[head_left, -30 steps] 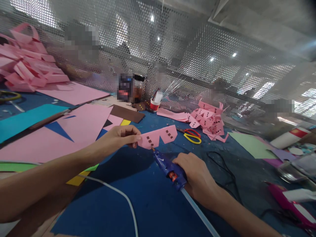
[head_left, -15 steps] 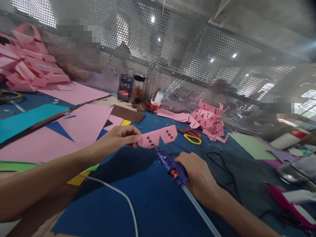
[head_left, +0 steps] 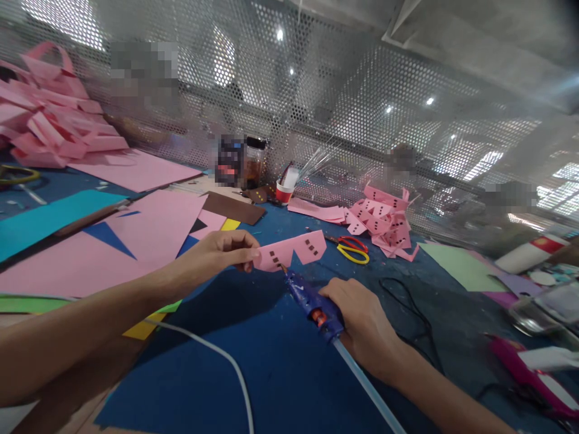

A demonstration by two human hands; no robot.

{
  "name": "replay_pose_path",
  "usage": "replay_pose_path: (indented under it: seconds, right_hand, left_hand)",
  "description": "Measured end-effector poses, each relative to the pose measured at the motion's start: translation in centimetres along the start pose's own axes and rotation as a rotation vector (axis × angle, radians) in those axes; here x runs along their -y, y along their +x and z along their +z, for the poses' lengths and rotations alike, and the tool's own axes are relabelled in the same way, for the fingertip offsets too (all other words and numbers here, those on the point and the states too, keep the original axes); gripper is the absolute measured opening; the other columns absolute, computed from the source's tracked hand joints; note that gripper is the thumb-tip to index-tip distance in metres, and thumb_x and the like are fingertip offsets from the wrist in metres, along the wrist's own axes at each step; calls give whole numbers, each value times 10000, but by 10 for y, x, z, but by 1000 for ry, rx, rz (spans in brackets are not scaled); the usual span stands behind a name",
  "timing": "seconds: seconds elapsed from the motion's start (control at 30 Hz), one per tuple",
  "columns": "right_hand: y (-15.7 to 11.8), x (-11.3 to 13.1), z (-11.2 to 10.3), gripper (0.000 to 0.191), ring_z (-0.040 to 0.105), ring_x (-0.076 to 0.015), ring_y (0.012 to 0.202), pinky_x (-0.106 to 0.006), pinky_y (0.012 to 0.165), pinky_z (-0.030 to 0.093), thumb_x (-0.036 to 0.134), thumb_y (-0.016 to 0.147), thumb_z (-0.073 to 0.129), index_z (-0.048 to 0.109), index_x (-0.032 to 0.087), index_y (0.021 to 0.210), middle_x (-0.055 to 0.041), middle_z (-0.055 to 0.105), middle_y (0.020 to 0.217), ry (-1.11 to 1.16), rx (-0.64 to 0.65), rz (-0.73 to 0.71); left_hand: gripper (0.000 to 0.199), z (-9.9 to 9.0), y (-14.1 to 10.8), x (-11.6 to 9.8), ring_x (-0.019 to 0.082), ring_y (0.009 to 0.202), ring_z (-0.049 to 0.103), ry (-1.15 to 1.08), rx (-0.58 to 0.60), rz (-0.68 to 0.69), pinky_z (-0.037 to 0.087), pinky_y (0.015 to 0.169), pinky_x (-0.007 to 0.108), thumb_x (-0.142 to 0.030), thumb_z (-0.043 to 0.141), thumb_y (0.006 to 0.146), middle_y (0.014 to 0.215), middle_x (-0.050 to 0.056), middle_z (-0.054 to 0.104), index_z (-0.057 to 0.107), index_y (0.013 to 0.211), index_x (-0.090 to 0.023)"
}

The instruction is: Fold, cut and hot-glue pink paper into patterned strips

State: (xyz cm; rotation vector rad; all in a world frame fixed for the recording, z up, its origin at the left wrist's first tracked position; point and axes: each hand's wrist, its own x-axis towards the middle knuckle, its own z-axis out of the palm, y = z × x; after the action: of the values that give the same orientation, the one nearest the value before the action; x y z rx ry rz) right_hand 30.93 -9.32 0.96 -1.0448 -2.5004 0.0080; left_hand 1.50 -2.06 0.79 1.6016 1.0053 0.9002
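Note:
My left hand (head_left: 230, 250) pinches the left end of a pink paper cutout (head_left: 289, 249), holding it above the blue work surface. The cutout has a V-shaped notch in its lower edge and two groups of small dark squares. Wrapped around a purple glue gun (head_left: 312, 304) is my right hand (head_left: 357, 310). The gun's nozzle meets or nearly meets the cutout's lower edge, left of the notch. A long translucent glue stick (head_left: 366, 383) runs out of the gun's back end. My fingers on the gun's far side are hidden.
Red-and-yellow scissors (head_left: 353, 249) lie behind the gun, near a heap of pink cutouts (head_left: 380, 218). A paper cup (head_left: 284, 191) and a jar (head_left: 255, 164) stand by the mesh wall. Coloured sheets cover the left side. A white cord (head_left: 226, 355) crosses the front; a pink tool (head_left: 534, 374) lies right.
Almost nothing differs. The pink cutout has shifted very slightly, while both hands and the glue gun keep nearly the same positions.

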Motion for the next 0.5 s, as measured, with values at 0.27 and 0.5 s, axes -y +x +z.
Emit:
replay_pose_path:
  seconds: [0.27, 0.5]
  right_hand:
    - [-1, 1, -2, 116, 504, -197, 748, -320, 698, 292, 258, 982, 483, 576, 188, 973, -49, 617, 895, 14, 25, 15]
    - [-1, 1, -2, 132, 495, -191, 733, -323, 696, 286, 270, 993, 480, 578, 187, 962, -41, 615, 879, 15, 26, 16]
  left_hand:
    - [217, -1, -1, 0, 129, 706, 570, 8, -23, -8, 428, 689, 253, -397, 678, 848, 745, -3, 640, 663, 807, -185]
    - [219, -1, 1, 1, 136, 703, 572, -10, -54, -9, 432, 681, 259, -398, 678, 846, 746, 3, 641, 663, 809, -182]
